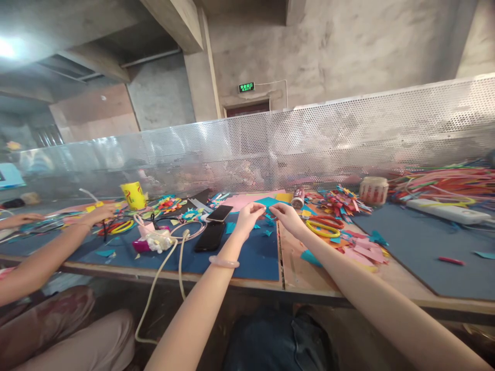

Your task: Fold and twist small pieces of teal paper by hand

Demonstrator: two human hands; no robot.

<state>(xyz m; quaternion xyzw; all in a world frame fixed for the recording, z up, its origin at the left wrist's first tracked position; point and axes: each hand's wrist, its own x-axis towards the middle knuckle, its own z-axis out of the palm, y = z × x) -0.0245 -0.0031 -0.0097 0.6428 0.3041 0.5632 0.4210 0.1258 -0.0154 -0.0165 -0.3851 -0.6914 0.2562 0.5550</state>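
My left hand [249, 216] and my right hand [285, 215] meet fingertip to fingertip above the desk, both closed in a pinch. Between them is a small blue paper piece [268, 211], largely covered by the fingers. Just behind lies a flat blue paper sheet [266, 201]. Blue scraps [267, 233] are scattered below the hands on the dark blue mat [253, 260]. Yellow-handled scissors [323, 228] rest close to my right hand, beside a red-handled pair. To the left of my left wrist are two phones, one black [210, 237] and one grey-screened [219, 213].
A co-worker's arm [58, 257] reaches over the desk at left. A power strip [157, 240] with cables, a yellow cup [133, 196], a can [298, 198], a jar [373, 190] and a white power strip [448, 210] stand around. A perforated metal screen [348, 139] runs behind.
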